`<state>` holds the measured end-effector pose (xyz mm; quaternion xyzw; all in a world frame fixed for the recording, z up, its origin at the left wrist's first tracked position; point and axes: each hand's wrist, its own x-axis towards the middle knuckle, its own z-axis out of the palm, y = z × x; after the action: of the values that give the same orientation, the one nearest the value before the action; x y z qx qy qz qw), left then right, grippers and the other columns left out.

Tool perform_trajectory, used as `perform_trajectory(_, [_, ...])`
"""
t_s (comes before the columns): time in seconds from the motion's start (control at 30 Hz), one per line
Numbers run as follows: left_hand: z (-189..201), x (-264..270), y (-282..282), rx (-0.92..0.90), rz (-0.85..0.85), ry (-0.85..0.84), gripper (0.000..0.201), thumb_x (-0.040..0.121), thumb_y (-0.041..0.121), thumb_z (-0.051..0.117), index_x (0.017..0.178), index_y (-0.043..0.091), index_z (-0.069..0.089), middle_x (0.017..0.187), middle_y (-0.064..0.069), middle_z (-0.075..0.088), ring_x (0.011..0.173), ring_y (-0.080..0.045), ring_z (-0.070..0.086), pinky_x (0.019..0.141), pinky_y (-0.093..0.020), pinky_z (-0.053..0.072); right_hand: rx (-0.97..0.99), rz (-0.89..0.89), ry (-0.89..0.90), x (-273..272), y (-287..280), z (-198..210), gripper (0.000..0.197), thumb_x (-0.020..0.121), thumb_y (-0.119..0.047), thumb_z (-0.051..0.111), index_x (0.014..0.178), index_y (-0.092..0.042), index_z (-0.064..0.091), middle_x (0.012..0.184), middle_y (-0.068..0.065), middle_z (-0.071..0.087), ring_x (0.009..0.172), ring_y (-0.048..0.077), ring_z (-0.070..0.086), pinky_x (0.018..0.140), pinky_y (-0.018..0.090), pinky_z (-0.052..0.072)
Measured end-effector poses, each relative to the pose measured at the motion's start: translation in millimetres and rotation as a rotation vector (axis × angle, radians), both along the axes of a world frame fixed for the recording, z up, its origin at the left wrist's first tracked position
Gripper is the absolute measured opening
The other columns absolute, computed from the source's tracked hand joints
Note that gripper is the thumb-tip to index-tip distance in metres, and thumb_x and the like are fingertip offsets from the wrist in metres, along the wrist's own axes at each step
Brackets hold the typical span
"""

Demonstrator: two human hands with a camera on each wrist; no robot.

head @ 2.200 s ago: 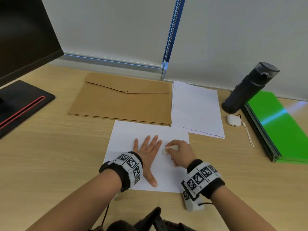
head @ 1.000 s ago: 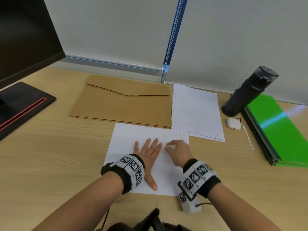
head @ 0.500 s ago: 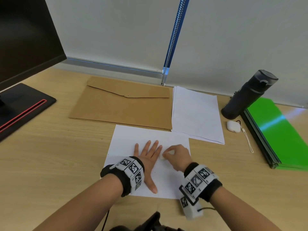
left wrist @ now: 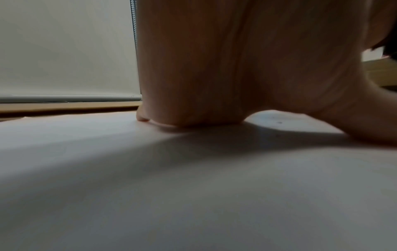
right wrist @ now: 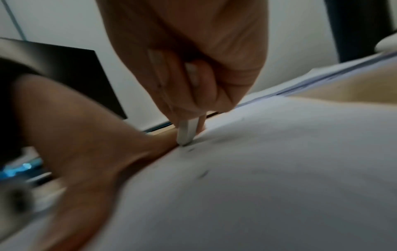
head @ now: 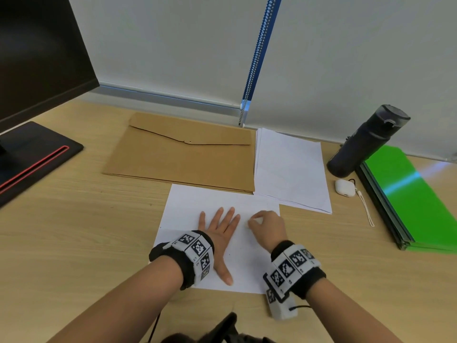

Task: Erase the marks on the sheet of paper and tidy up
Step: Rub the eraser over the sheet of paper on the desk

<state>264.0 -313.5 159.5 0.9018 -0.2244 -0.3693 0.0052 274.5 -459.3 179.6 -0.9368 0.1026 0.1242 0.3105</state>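
The right hand (head: pixel 268 225) has slid left, pinching the eraser (right wrist: pixel 187 131) beside the flat left hand (head: pixel 220 230) on the sheet (head: pixel 188 206).

Eraser (right wrist: pixel 187 130) mostly hidden inside right hand (right wrist: pixel 193 56); left hand (right wrist: pixel 81 144) blurred; monitor (head: pixel 37 58) cut off by edge.

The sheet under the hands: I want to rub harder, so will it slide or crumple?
Likely thin and floppy: the sheet lies flat as a single layer. The left hand presses it flat, so it probably won't slide. Near the eraser, held by the right hand, it could buckle under hard strokes.
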Motion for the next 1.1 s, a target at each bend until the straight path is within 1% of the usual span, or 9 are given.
perform_trajectory(0.13, [-2, 0, 0, -0.006, -0.01, -0.009, 0.147, 0.058, 0.064, 0.077, 0.139, 0.018, -0.038, 0.143, -0.001, -0.047, 0.132, -0.026, -0.042, 0.1, -0.06, -0.025, 0.021, 0.144, 0.083, -19, 11, -5, 0.026, 0.087, -0.023, 0.056, 0.107, -0.011, 0.068, 0.112, 0.007, 0.067, 0.097, 0.017, 0.06, 0.078, 0.02, 0.041])
perform_trajectory(0.23, [0, 0, 0, 0.012, -0.009, -0.009, 0.147, 0.059, 0.064, 0.077, 0.138, 0.018, -0.039, 0.143, -0.001, -0.047, 0.133, -0.026, -0.041, 0.101, -0.061, -0.024, 0.025, 0.009, 0.019, 3, -2, 3, 0.022, 0.087, -0.021, 0.057, 0.102, -0.009, 0.069, 0.114, 0.008, 0.066, 0.103, 0.02, 0.059, 0.078, 0.018, 0.038])
perform_trajectory(0.3, [1, -1, 0, 0.006, -0.005, -0.01, 0.147, 0.059, 0.064, 0.077, 0.138, 0.019, -0.038, 0.144, 0.0, -0.047, 0.133, -0.026, -0.041, 0.101, -0.06, -0.024, 0.008, -0.056, -0.023, 8, -5, 5, 0.023, 0.088, -0.019, 0.055, 0.104, -0.007, 0.068, 0.117, 0.01, 0.064, 0.109, 0.022, 0.057, 0.08, 0.019, 0.037])
perform_trajectory(0.47, [-2, 0, 1, -0.012, -0.011, -0.016, 0.147, 0.059, 0.064, 0.077, 0.139, 0.018, -0.037, 0.144, -0.001, -0.046, 0.133, -0.027, -0.041, 0.1, -0.06, -0.025, 0.0, 0.101, 0.091, -18, 8, -4, 0.025, 0.087, -0.022, 0.056, 0.107, -0.011, 0.067, 0.114, 0.007, 0.065, 0.101, 0.019, 0.061, 0.079, 0.022, 0.044])
perform_trajectory(0.63, [-1, -1, 0, -0.01, -0.004, -0.021, 0.147, 0.059, 0.064, 0.077, 0.139, 0.019, -0.037, 0.145, -0.001, -0.046, 0.133, -0.026, -0.04, 0.1, -0.06, -0.025, -0.028, -0.084, -0.018, 6, -10, 7, 0.023, 0.088, -0.018, 0.054, 0.102, -0.007, 0.068, 0.113, 0.011, 0.065, 0.104, 0.023, 0.059, 0.076, 0.02, 0.04])
perform_trajectory(0.8, [-2, 0, 0, -0.013, -0.006, -0.027, 0.147, 0.058, 0.065, 0.077, 0.139, 0.018, -0.037, 0.145, -0.002, -0.045, 0.133, -0.027, -0.041, 0.1, -0.06, -0.025, -0.013, 0.086, 0.06, -24, 9, -2, 0.024, 0.087, -0.021, 0.055, 0.106, -0.01, 0.067, 0.113, 0.007, 0.066, 0.102, 0.02, 0.06, 0.082, 0.023, 0.044])
perform_trajectory(0.9, [-2, -1, 0, -0.007, -0.004, -0.028, 0.147, 0.059, 0.064, 0.077, 0.139, 0.018, -0.037, 0.145, -0.001, -0.046, 0.133, -0.026, -0.04, 0.1, -0.06, -0.025, -0.018, -0.004, 0.02, -5, -4, 4, 0.022, 0.087, -0.02, 0.056, 0.101, -0.01, 0.069, 0.112, 0.008, 0.066, 0.101, 0.02, 0.06, 0.077, 0.021, 0.042])
perform_trajectory(0.97, [-1, -1, 0, -0.005, -0.002, -0.025, 0.147, 0.059, 0.064, 0.077, 0.139, 0.019, -0.037, 0.144, -0.001, -0.046, 0.133, -0.027, -0.04, 0.1, -0.06, -0.024, -0.022, -0.068, -0.013, 0, -8, 6, 0.022, 0.087, -0.019, 0.054, 0.101, -0.008, 0.068, 0.112, 0.01, 0.066, 0.103, 0.022, 0.06, 0.079, 0.021, 0.042])
perform_trajectory(1.1, [-1, -1, 0, -0.006, -0.003, -0.026, 0.147, 0.058, 0.064, 0.077, 0.139, 0.018, -0.037, 0.145, -0.002, -0.045, 0.133, -0.027, -0.04, 0.1, -0.06, -0.024, -0.031, 0.072, 0.028, -24, 6, -2, 0.025, 0.089, -0.02, 0.053, 0.108, -0.009, 0.066, 0.114, 0.008, 0.065, 0.104, 0.02, 0.06, 0.084, 0.024, 0.045])
